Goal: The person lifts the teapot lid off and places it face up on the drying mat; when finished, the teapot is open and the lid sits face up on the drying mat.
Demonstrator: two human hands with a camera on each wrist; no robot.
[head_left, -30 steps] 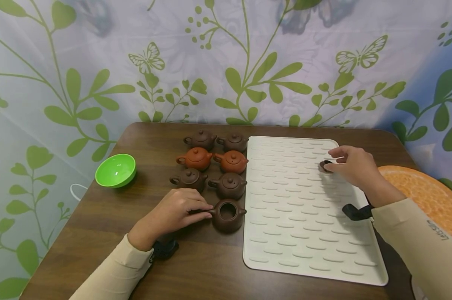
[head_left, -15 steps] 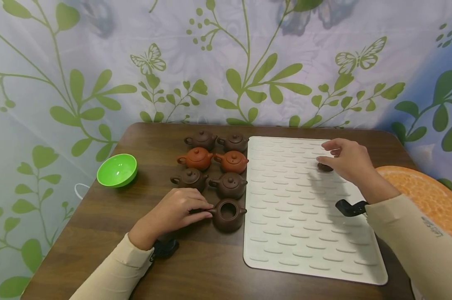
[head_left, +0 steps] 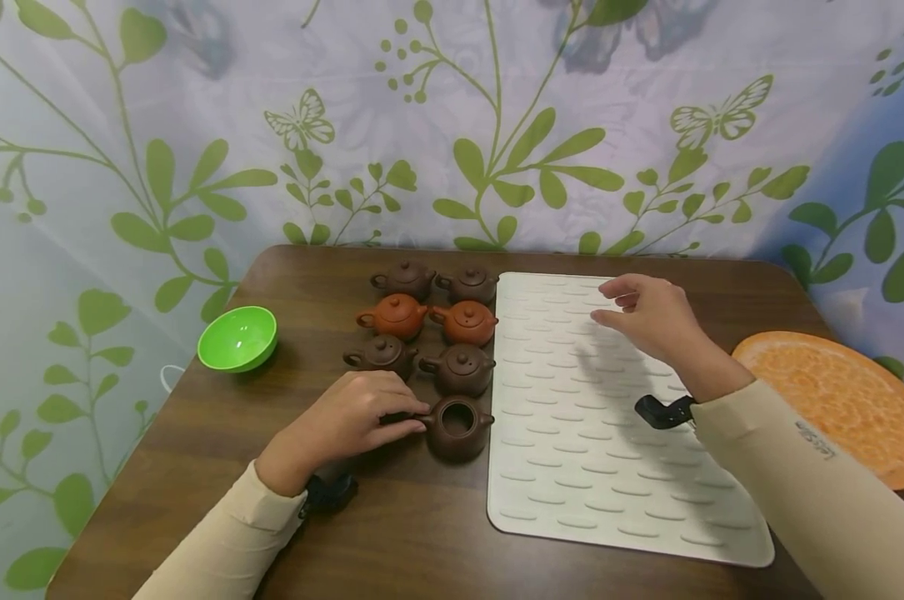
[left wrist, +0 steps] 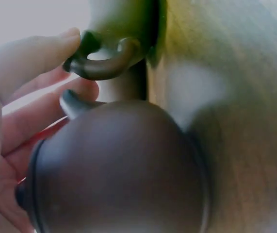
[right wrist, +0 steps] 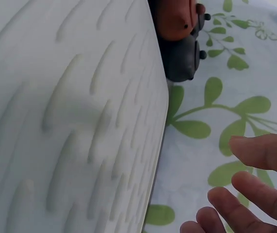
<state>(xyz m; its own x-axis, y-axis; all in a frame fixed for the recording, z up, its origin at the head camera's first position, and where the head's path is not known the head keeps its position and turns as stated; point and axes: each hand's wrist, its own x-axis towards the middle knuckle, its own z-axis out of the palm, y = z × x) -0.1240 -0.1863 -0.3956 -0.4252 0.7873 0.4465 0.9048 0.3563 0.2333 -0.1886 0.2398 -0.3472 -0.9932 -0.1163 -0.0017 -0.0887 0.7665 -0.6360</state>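
Observation:
My left hand (head_left: 357,414) pinches the handle of a dark brown teapot (head_left: 459,446) between thumb and fingers. That teapot stands upright on the table beside the mat, its top uncovered. In the left wrist view, the handle (left wrist: 104,68) lies between thumb and finger, with a lidded dark teapot (left wrist: 123,165) close in front. Above the white ribbed mat (head_left: 556,475), my right hand (head_left: 654,321) is raised with fingers apart and nothing between them. The right wrist view also has this hand (right wrist: 254,189) holding nothing. The small dark lid seen on the mat before is out of sight.
Lidded teapots stand in pairs left of the mat, including dark brown ones (head_left: 462,372) and reddish-orange ones (head_left: 392,317). A green bowl (head_left: 237,340) sits at the table's left edge. An orange round mat (head_left: 834,400) lies at the right, and a patterned cloth (head_left: 556,75) hangs behind.
My right hand has let go of the dark lid on the mat, lifted and moved left. The left hand stays on the teapot's handle.

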